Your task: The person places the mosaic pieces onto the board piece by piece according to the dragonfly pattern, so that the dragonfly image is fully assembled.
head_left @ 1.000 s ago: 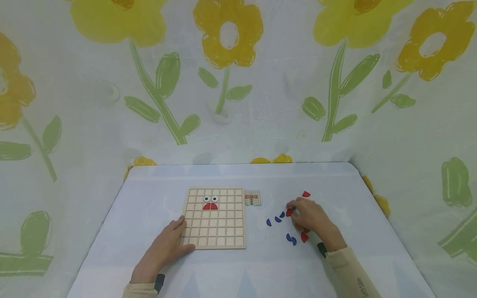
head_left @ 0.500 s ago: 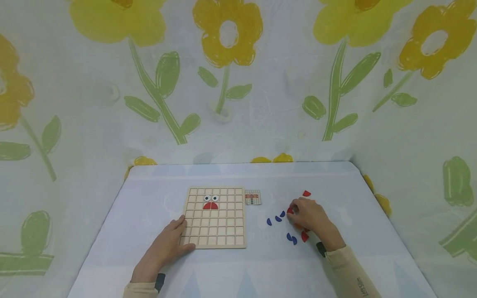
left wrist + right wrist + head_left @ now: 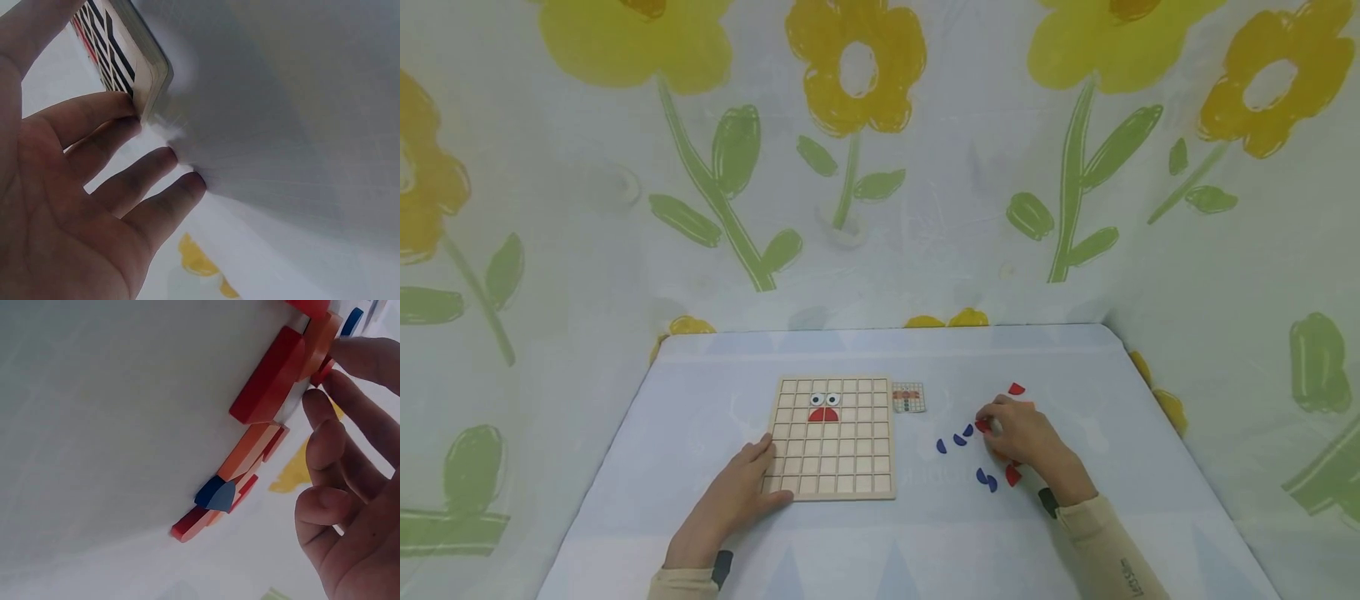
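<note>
Wooden grid board (image 3: 829, 442) lies flat on white table (image 3: 835, 542), 7 o'clock from head-view centre. Clock: 12 = away from person.

Left hand (image 3: 737, 487), board's 8: fingers extended and a bit spread, fingertips against left edge, thumb at near-left corner. Touch only.

Right hand (image 3: 1024, 433), board's 3: thumb and index pinch a small red piece (image 3: 982, 426) at the hand's 9; other fingers bent in.

Board is near-square, no real long axis; columns run 12–6, rows 9–3. Eye discs (image 3: 825, 400) side by side around its 12, two red quarter-pieces (image 3: 823, 415) just on their 6 side. Pinched piece: too small to read its axis.

Edges: board's far edge sits well apart from table's far edge. Printed card (image 3: 909, 398) at board's 2, right by the edge; can't tell if touching. Tabletop shows between board and blue pieces (image 3: 960, 441), which spread over right hand's 7 to 9. Loose red pieces (image 3: 1017, 389) at that hand's 12 and 6, orange pieces (image 3: 249, 450) partly under it.
</note>
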A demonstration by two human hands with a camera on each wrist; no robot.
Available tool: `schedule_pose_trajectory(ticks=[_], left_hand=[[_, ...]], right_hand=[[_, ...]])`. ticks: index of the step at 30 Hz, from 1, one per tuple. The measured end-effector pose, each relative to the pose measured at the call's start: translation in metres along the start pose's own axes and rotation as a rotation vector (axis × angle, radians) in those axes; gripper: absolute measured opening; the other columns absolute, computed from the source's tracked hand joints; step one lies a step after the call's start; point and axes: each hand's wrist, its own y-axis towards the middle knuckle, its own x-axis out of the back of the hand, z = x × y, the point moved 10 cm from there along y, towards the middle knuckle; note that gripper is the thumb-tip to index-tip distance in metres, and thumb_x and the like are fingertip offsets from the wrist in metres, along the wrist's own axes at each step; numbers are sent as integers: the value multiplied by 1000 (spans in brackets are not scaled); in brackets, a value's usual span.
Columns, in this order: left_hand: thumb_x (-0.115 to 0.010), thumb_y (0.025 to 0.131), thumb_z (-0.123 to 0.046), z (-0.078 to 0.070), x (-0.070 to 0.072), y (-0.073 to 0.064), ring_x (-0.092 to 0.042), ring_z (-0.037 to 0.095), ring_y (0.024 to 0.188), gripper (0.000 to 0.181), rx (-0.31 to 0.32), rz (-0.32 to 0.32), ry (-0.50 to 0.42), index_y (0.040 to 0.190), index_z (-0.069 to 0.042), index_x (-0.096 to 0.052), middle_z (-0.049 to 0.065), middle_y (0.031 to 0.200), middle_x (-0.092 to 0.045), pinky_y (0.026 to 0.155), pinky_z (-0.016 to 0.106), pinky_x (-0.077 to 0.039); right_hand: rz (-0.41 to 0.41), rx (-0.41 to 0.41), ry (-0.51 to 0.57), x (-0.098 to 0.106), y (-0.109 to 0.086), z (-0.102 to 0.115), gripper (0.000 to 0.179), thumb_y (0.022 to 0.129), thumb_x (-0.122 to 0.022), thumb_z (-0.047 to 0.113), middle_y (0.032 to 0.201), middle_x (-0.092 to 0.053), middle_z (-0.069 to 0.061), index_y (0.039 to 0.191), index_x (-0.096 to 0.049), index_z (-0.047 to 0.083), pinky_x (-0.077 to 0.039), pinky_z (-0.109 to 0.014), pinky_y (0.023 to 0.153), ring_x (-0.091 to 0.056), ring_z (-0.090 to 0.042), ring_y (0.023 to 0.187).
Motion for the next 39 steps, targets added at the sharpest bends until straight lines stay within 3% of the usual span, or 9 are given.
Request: schedule_pose_trajectory(ticks=[8,16,26,34,39], left_hand=[[-86,79,-44,1,0,0,-30,45,146,96,9,6,-8,148,8,-43,20,161,-32,119,56,-29],[-86,79,-44,2,-1,0,-30,45,146,97,13,14,-8,149,8,-43,20,162,-32,119,56,-29],[-85,80,-44,2,-2,1,-29,45,147,96,9,11,-5,149,8,-43,20,162,-32,120,56,-28],[-85,80,-44,-1,-1,-1,-32,47,145,95,-22,0,-8,147,10,-44,23,160,-34,119,56,-30],[-85,80,-44,-2,1,-1,-33,47,144,95,-29,-3,-7,146,11,-45,23,159,-35,118,57,-32]], right_hand=[[-20,9,11,3,0,2,19,87,-81,21,98,-64,3,105,-76,16,-49,-22,52,-56,-13,73],[-90,68,-3,11,9,25,26,86,-83,32,96,-66,6,108,-78,20,-60,-27,73,-62,-12,84],[-152,245,10,14,25,100,25,86,-83,30,95,-69,5,109,-78,20,-55,-24,70,-61,-13,82],[-206,465,47,8,28,165,20,88,-82,30,97,-70,6,105,-76,21,-54,-22,67,-63,-13,81],[-248,529,68,12,33,198,21,89,-80,32,98,-72,4,106,-77,20,-55,-22,66,-67,-15,83]])
